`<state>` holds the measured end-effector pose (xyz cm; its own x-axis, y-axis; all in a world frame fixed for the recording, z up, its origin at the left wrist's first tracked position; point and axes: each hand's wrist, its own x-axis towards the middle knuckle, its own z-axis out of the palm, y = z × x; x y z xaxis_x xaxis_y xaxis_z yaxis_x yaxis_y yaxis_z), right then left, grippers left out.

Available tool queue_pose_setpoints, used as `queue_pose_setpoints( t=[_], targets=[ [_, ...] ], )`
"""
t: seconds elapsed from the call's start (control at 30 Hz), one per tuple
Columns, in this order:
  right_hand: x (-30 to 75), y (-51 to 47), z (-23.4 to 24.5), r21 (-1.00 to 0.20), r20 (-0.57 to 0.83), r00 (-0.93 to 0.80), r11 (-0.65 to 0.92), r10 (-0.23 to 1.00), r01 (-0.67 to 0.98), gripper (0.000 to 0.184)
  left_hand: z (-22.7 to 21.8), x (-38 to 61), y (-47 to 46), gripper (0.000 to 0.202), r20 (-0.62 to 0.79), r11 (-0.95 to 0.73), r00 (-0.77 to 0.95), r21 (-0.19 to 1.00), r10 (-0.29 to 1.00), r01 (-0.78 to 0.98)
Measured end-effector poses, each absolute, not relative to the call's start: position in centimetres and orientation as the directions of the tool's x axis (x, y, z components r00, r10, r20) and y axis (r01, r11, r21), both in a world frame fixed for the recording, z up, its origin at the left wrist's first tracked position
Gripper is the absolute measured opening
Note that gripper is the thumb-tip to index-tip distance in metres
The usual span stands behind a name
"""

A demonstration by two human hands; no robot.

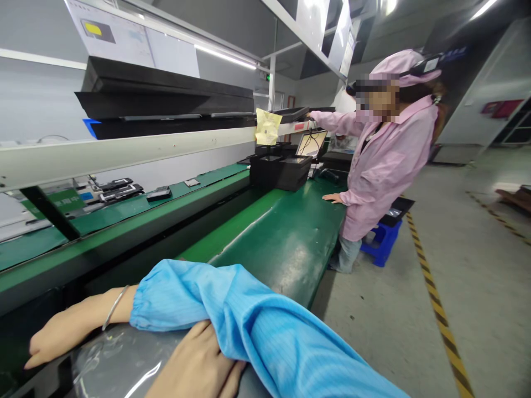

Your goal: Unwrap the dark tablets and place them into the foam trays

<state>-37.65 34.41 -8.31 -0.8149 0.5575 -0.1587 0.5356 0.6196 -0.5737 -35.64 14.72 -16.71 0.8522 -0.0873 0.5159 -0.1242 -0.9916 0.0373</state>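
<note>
My right arm, in a light blue sleeve (194, 296), crosses from the lower right toward the left. A silver bangle (114, 307) circles its wrist. My right hand (62, 337) hangs over the dark left edge of the view; its fingers are bent down and mostly hidden. Underneath lies a grey item in clear, shiny plastic (114, 362), cut off by the frame. My left hand (197, 365) comes from the bottom and is closed against the underside of the blue sleeve, which is creased there. Its fingertips are hidden by the cloth.
A co-worker in pink (385, 155) stands at the bench's far end, one hand on the green mat (290, 243). Black bins (280, 172) stand ahead. A white rail (166, 145) crosses at left, black trays (166, 99) above it. A blue stool (384, 240) stands behind the co-worker.
</note>
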Motion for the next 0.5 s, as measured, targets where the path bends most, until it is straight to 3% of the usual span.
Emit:
queue_pose_setpoints(
  t=[0.2, 0.5],
  targets=[
    [-38.0, 35.7, -9.1, -0.566, -0.156, -0.817, 0.628, 0.556, 0.535, 0.045, -16.5, -35.6, 14.6, 0.023, 0.512, -0.991, 0.855, 0.037, -0.090, -0.126],
    [-37.9, 35.3, -8.6, -0.542, -0.173, -0.823, 0.646, 0.541, 0.538, 0.045, -15.5, -35.5, 14.5, 0.024, 0.558, -0.985, 0.813, -0.055, -0.167, -0.164]
  ],
)
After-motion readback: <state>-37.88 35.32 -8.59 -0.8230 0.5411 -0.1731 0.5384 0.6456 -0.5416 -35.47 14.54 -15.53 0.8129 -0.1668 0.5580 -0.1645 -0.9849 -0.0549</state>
